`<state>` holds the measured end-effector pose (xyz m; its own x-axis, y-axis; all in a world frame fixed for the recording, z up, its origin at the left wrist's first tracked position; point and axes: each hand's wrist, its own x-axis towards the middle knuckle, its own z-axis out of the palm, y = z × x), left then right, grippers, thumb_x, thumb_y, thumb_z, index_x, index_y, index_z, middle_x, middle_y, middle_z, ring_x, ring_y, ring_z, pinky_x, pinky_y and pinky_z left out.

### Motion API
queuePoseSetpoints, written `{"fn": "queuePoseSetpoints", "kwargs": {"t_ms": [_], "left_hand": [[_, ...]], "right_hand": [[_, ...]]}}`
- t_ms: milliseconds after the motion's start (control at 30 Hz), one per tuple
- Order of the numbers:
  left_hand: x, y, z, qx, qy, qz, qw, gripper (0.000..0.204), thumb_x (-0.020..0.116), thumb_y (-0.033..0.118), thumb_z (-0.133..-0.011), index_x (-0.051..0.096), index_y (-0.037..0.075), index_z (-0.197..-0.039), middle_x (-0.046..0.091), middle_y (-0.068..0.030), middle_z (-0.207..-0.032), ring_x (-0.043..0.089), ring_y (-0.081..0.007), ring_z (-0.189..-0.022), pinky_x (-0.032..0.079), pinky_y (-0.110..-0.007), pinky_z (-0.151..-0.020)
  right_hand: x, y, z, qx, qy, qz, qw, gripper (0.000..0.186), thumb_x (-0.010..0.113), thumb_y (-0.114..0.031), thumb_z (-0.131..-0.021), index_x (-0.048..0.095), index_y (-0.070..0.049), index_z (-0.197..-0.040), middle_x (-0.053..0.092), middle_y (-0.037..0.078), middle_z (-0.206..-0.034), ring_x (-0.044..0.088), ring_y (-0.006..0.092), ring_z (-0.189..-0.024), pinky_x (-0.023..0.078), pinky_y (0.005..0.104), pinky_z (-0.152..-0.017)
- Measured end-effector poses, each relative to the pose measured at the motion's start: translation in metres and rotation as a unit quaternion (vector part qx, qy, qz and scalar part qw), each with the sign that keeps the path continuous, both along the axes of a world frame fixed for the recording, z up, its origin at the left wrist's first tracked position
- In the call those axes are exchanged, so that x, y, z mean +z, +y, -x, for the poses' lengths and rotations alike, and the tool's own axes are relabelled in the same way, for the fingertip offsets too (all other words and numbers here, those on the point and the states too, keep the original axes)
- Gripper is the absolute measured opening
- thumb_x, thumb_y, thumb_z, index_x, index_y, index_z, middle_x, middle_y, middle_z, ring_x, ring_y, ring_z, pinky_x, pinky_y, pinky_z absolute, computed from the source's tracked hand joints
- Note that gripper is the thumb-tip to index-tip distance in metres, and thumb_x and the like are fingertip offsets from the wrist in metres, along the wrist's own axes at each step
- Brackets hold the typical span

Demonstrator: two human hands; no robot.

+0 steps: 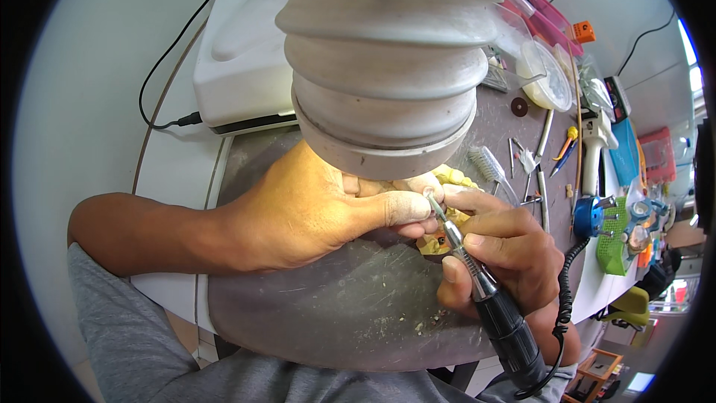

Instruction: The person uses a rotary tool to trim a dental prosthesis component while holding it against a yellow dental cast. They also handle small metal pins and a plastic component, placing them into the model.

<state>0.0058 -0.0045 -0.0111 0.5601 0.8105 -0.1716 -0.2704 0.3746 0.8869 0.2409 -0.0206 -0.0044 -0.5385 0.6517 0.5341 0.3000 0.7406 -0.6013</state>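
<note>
Under the ribbed grey hose [384,45], my left hand [313,209] pinches a small pale piece [429,192] between thumb and fingers. My right hand [514,254] grips a black-and-silver rotary handpiece [503,325], its fine tip touching or very near that piece. A yellow cast of teeth [455,177] lies behind and below the fingers, partly hidden by them; I cannot tell whether they hold it too. A coiled black cord [567,283] runs from the handpiece along the right side. The dark grey work board [298,306] beneath has dust and chips on it.
A white machine [235,75] stands at back left. Right of my hands lie a toothbrush [488,166], thin tools [544,194], a plastic bowl [548,82], a blue round holder [588,216] and a green perforated tray [611,246]. A pink container [552,22] is farther back.
</note>
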Motion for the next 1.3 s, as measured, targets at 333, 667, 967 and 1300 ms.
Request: {"fn": "queuePoseSetpoints", "kwargs": {"t_ms": [333,667,967,1300], "left_hand": [[0.002,-0.0005,0.0002,0.001,0.006,0.003,1.0,0.019,0.065,0.007,-0.1,0.064,-0.003,-0.116,0.072,-0.012,-0.104,0.071,-0.0125,-0.096,0.059,-0.025,-0.089],[-0.0001,0.001,-0.0001,-0.002,-0.03,-0.005,1.0,0.018,0.064,0.007,-0.101,0.064,-0.003,-0.116,0.073,-0.0114,-0.103,0.072,-0.0106,-0.093,0.06,-0.023,-0.087],[0.0019,0.0007,-0.0008,0.015,0.001,0.026,1.0,0.025,0.069,0.005,-0.097,0.063,-0.008,-0.118,0.071,-0.012,-0.105,0.069,-0.0144,-0.093,0.059,-0.024,-0.08],[0.0029,0.0019,-0.0002,0.008,-0.012,0.021,1.0,0.025,0.07,0.008,-0.097,0.064,-0.007,-0.117,0.071,-0.0105,-0.105,0.068,-0.0126,-0.093,0.057,-0.025,-0.081]], "right_hand": [[-0.0009,-0.0001,0.0017,0.003,0.008,-0.001,1.0,0.036,0.087,-0.005,-0.078,0.06,-0.004,-0.102,0.07,0.013,-0.093,0.075,0.0354,-0.103,0.063,0.0359,-0.078],[-0.0029,0.0008,0.0006,0.004,0.013,-0.008,1.0,0.036,0.087,-0.005,-0.079,0.059,-0.003,-0.103,0.07,0.013,-0.093,0.075,0.0364,-0.102,0.063,0.0365,-0.078],[-0.0034,0.0014,0.0004,0.009,0.017,-0.005,1.0,0.037,0.086,-0.004,-0.079,0.059,-0.003,-0.103,0.07,0.013,-0.093,0.074,0.0376,-0.103,0.064,0.0383,-0.079],[-0.0003,-0.0001,-0.0006,0.005,0.005,-0.007,1.0,0.038,0.087,-0.006,-0.079,0.058,-0.003,-0.104,0.07,0.012,-0.092,0.074,0.0377,-0.103,0.064,0.0382,-0.078]]}}
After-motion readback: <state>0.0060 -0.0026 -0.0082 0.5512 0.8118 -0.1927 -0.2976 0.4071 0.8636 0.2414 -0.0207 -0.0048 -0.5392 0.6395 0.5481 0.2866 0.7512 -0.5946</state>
